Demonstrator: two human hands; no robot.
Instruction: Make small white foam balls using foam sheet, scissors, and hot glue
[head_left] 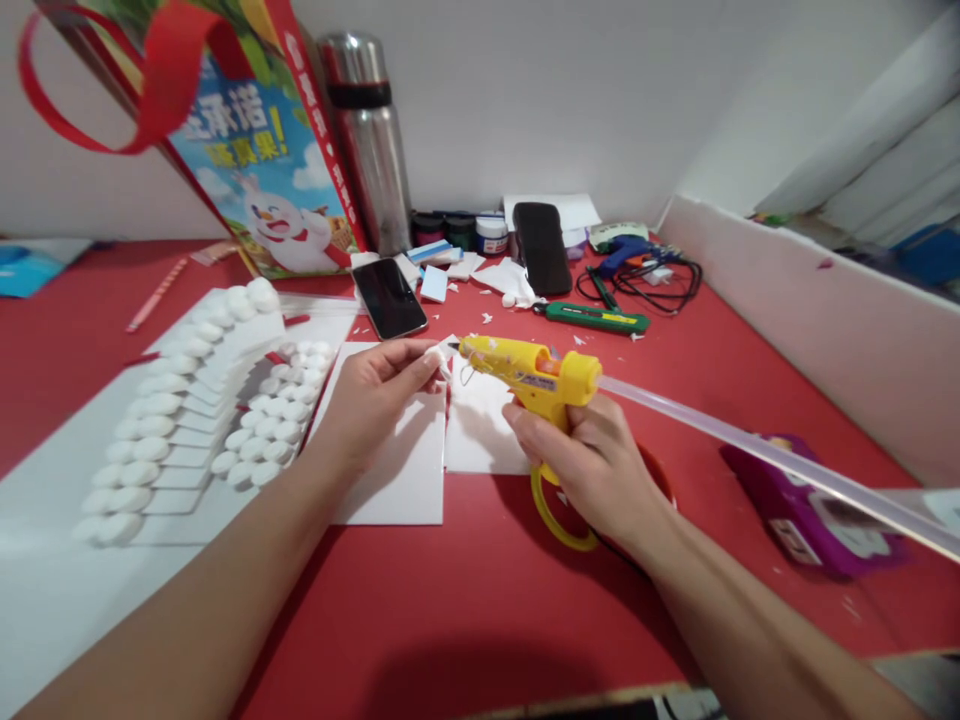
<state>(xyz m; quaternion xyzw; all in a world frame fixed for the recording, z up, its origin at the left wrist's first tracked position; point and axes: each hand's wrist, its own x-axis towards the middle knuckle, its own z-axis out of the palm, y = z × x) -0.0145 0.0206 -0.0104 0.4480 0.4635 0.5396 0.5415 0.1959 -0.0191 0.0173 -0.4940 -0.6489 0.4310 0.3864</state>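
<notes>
Over a red table (390,575), the left grip (381,392) pinches white material (441,358); the right grip (589,450) clasps a glue gun (510,363).

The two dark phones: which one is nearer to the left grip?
The phone with the pale edge, lying just beyond the left grip and in front of the steel bottle; the other phone is farther right, behind the green cutter.

Two slender, bare forearms (247,575)
</notes>
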